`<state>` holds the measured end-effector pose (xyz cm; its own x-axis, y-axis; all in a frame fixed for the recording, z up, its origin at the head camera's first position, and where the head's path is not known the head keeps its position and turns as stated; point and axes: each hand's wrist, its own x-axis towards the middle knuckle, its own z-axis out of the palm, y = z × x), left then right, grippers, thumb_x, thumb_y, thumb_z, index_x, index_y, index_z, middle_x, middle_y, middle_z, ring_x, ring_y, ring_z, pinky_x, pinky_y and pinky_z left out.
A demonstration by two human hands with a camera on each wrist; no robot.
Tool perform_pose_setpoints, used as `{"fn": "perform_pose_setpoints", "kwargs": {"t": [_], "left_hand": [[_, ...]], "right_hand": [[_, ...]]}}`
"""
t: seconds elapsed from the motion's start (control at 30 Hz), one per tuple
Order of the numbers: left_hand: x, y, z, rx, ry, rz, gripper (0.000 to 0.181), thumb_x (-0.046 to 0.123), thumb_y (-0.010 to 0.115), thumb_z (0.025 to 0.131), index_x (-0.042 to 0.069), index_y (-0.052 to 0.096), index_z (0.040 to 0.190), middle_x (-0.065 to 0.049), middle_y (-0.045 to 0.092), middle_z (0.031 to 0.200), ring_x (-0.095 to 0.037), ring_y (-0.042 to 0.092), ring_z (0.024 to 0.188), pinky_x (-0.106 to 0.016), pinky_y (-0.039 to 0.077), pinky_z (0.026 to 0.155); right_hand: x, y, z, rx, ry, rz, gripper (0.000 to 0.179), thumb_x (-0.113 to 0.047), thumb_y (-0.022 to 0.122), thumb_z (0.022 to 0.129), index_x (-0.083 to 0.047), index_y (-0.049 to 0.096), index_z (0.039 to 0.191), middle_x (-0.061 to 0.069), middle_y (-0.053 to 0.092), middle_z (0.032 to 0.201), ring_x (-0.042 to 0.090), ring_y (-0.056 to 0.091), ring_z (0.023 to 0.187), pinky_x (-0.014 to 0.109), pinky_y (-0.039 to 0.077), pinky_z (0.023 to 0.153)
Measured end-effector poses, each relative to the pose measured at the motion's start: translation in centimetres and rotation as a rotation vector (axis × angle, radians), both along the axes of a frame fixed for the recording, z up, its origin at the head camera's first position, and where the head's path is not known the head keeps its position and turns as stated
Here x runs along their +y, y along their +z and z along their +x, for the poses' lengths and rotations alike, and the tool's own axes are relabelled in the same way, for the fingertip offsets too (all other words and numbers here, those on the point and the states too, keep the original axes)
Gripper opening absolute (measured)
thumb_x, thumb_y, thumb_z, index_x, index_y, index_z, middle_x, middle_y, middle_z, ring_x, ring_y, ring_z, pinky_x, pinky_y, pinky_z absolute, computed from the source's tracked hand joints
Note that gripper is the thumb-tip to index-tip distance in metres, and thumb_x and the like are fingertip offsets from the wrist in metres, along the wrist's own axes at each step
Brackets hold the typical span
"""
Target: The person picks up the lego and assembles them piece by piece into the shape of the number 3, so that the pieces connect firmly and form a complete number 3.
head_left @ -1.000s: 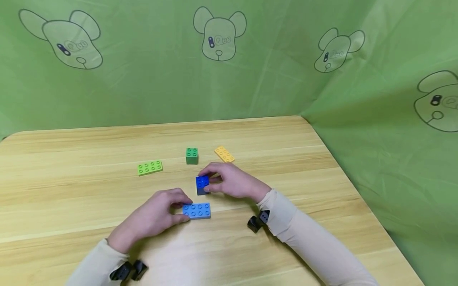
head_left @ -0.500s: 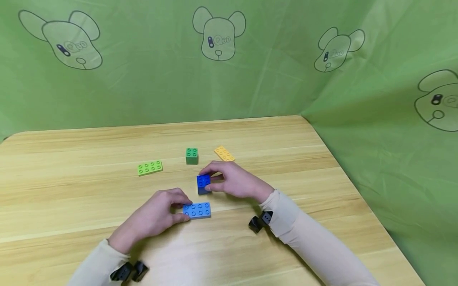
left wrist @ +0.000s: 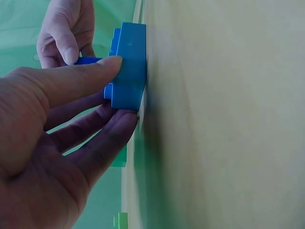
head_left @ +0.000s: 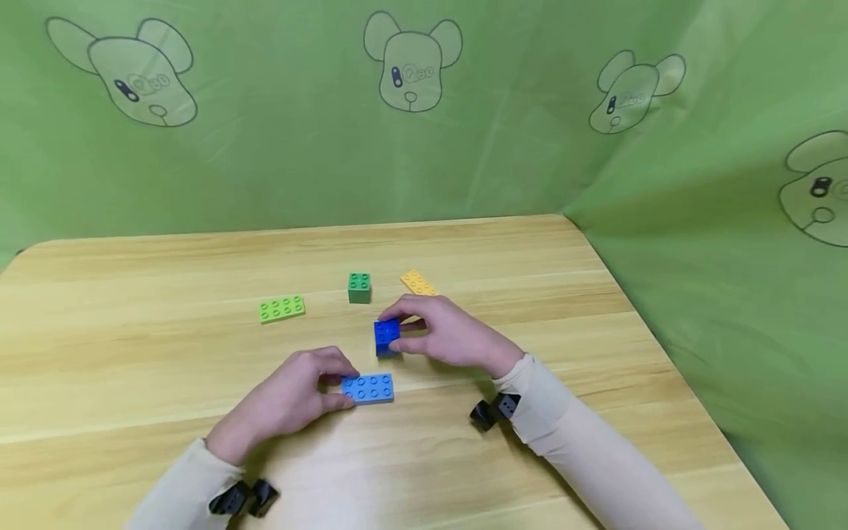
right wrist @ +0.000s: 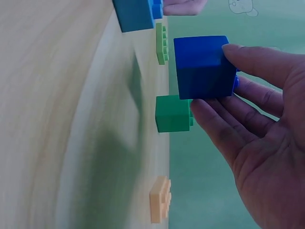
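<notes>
My left hand pinches the left end of a light blue eight-stud brick between thumb and fingers; the left wrist view shows this light blue brick low over or on the table, which I cannot tell. Just beyond it, my right hand holds a dark blue four-stud brick. In the right wrist view this dark blue brick hangs above the table, thumb on one side and fingers on the other. The two blue bricks are apart.
Farther back on the wooden table stand a green four-stud brick, a flat lime plate at left and a flat orange-yellow plate beyond my right hand. Green cloth closes off the back and right side.
My right hand has moved slightly to the right with the dark blue brick. The left hand keeps its pinch on the light blue brick. The whole head view has shifted a little.
</notes>
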<state>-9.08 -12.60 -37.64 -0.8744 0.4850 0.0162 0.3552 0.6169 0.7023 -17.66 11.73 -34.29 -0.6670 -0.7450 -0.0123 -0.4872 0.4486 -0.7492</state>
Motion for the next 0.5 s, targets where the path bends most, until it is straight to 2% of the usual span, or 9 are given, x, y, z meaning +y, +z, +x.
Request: {"fn": "perform_pose_setpoints", "kwargs": {"t": [0.13,0.37,0.5], "left_hand": [[0.04,-0.02,-0.28,-0.006,-0.018,0.01,0.026,0.013,0.08,0.083,0.007,0.074,0.107,0.006,0.066,0.1,-0.011,0.059,0.087,-0.032,0.053,0.08],[-0.03,0.17,-0.22,-0.023,-0.013,0.017,0.026,0.013,0.08,0.083,0.007,0.074,0.108,0.007,0.066,0.1,-0.011,0.059,0.089,-0.032,0.053,0.081],[0.09,0.16,-0.16,-0.028,-0.012,0.012,0.025,0.012,0.079,0.084,0.008,0.074,0.108,0.007,0.066,0.1,-0.012,0.059,0.089,-0.034,0.052,0.082]], "right_hand": [[0.31,0.34,0.24,0.018,0.011,0.004,0.034,-0.015,0.072,0.091,-0.011,0.064,0.124,-0.005,0.064,0.118,0.013,0.059,0.109,0.028,0.05,0.093],[0.38,0.52,0.72,0.032,0.042,0.012,0.033,-0.017,0.073,0.091,-0.012,0.065,0.123,-0.006,0.063,0.114,0.01,0.06,0.103,0.035,0.052,0.091],[0.37,0.51,0.97,0.013,0.056,0.005,0.033,-0.015,0.072,0.091,-0.01,0.065,0.123,-0.005,0.063,0.114,0.01,0.06,0.104,0.033,0.052,0.091]]}}
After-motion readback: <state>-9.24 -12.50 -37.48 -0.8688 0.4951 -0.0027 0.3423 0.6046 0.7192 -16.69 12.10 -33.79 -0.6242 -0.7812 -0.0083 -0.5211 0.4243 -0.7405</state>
